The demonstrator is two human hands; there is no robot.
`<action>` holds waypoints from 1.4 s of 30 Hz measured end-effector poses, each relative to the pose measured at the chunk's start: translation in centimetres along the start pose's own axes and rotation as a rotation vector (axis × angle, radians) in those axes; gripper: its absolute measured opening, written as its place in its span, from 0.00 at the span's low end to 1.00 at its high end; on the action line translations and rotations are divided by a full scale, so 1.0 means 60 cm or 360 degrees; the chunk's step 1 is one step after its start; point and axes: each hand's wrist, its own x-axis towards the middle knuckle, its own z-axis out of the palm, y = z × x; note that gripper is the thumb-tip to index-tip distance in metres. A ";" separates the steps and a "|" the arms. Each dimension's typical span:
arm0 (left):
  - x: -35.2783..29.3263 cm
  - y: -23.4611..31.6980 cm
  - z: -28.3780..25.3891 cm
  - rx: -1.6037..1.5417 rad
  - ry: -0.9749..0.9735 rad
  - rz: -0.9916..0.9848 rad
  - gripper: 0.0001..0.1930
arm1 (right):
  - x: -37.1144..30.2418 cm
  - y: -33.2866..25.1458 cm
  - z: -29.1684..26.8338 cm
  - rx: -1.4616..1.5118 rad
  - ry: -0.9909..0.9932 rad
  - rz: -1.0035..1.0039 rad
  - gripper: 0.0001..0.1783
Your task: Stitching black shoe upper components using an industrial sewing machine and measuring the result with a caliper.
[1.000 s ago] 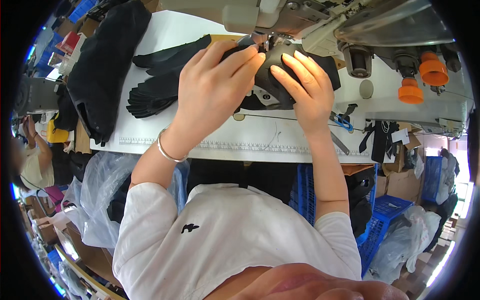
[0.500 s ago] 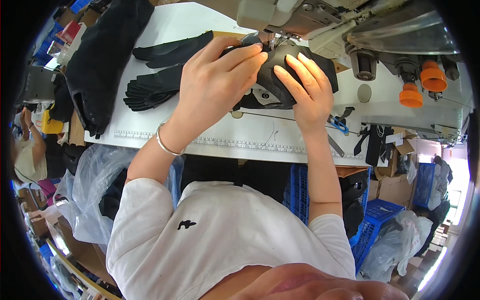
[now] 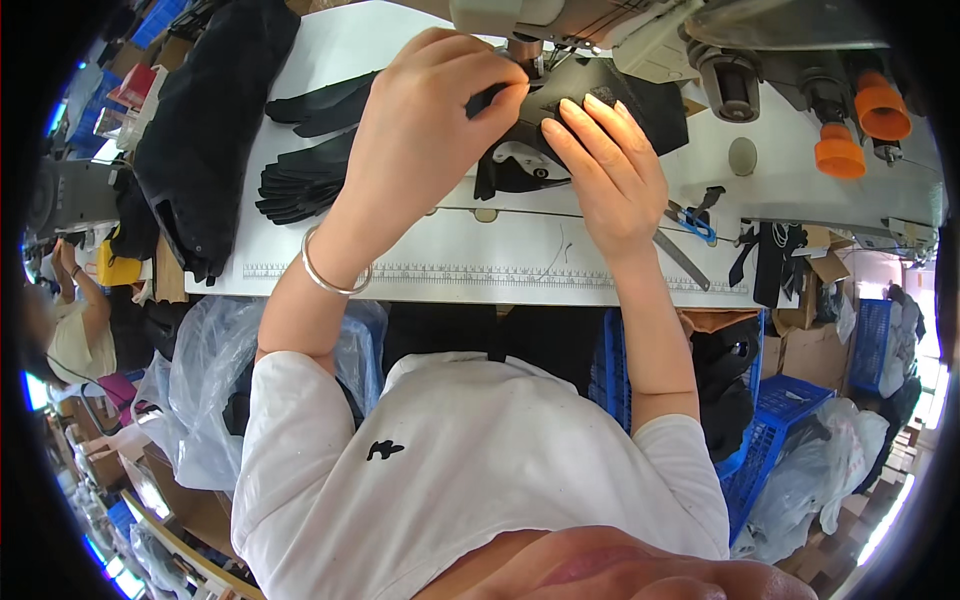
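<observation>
- Head view, left hand (image 3: 425, 115): bent at the wrist, thumb and forefinger tips drawn close together beside the needle area. Can't tell whether anything is pinched between them.
- Right hand (image 3: 615, 190): palm down, fingers extended and nearly side by side, fingertips resting on the work. Not gripping.
- Work: black, flat, flexible fabric-like piece (image 3: 655, 115), lying at the needle area of the beige-grey industrial sewing machine (image 3: 487, 14). Part runs out past the right fingertips; the left side is partly hidden by the left hand.
- Left wrist: thin silver-coloured bangle (image 3: 310, 262).
- Left of the work: fanned stack of black strips (image 3: 300, 190), with more long black strips (image 3: 318, 108) behind it. Farther left, large black fabric bundle (image 3: 205, 145).
- White tabletop (image 3: 400, 245): printed ruler scale (image 3: 420, 275) along the near edge.
- Right of the right hand: small blue-handled tool (image 3: 697, 228) lying on the table, grey metal strip (image 3: 683, 262) near it.
- Machine's right side: two orange plastic cups (image 3: 840, 150).
- Below table level: translucent plastic bag (image 3: 210, 390) at left, blue plastic crate (image 3: 765, 425) at right.
- Far left: another person (image 3: 85, 325), arm raised.
</observation>
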 end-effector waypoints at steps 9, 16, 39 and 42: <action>-0.023 -0.027 0.018 0.0137 0.0125 0.0486 0.10 | -0.002 -0.001 0.000 0.0021 -0.0003 0.0004 0.16; -0.020 -0.029 0.013 0.0154 0.0075 0.0548 0.13 | 0.001 -0.006 -0.005 0.0041 -0.0030 0.0032 0.15; -0.016 -0.016 0.031 0.0111 0.0211 0.0317 0.07 | 0.022 0.012 -0.014 -0.0006 -0.0081 -0.0017 0.15; -0.019 -0.013 0.038 0.0149 0.0251 0.0313 0.07 | 0.022 0.018 -0.012 -0.0027 -0.0088 -0.0018 0.15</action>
